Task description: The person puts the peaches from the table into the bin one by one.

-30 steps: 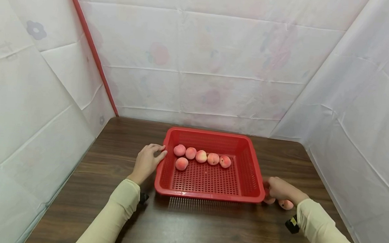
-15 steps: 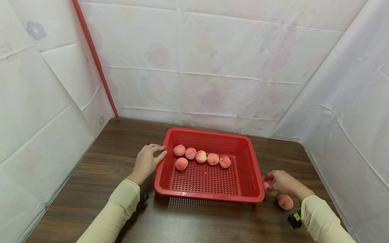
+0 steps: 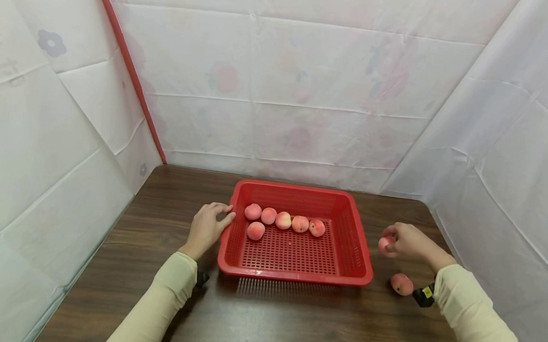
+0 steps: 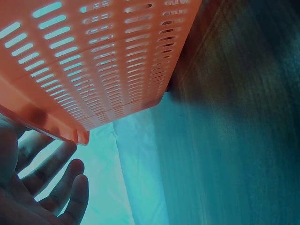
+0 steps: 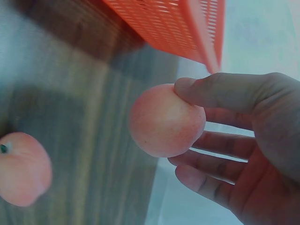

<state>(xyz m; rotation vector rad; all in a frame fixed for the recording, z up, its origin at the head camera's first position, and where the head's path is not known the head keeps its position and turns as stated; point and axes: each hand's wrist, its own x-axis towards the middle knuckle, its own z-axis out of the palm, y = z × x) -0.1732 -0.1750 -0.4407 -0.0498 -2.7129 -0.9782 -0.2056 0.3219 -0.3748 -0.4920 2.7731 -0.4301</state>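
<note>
My right hand (image 3: 407, 241) pinches a peach (image 5: 166, 119) between thumb and fingers, to the right of the red plastic basket (image 3: 294, 276). In the right wrist view the thumb presses the peach's top side and the fingers lie behind it. Another peach (image 3: 402, 284) rests on the table just below that hand. My left hand (image 3: 207, 227) rests at the basket's left rim, thumb and fingertips touching it. From the left wrist view, its fingers (image 4: 47, 168) extend loosely at the rim. Inside the basket, several peaches (image 3: 283, 220) line the back, with one peach (image 3: 255, 231) in front at the left.
The brown wooden table (image 3: 266, 320) carries everything. White patterned sheets (image 3: 306, 90) hang behind it and along both sides. A red strip (image 3: 130, 70) runs down the back left corner. Small black devices (image 3: 424, 294) sit at the wrists.
My right hand has lifted the peach from beside the basket's front right corner and moved back and slightly right with it. The left hand and basket have stayed put.
</note>
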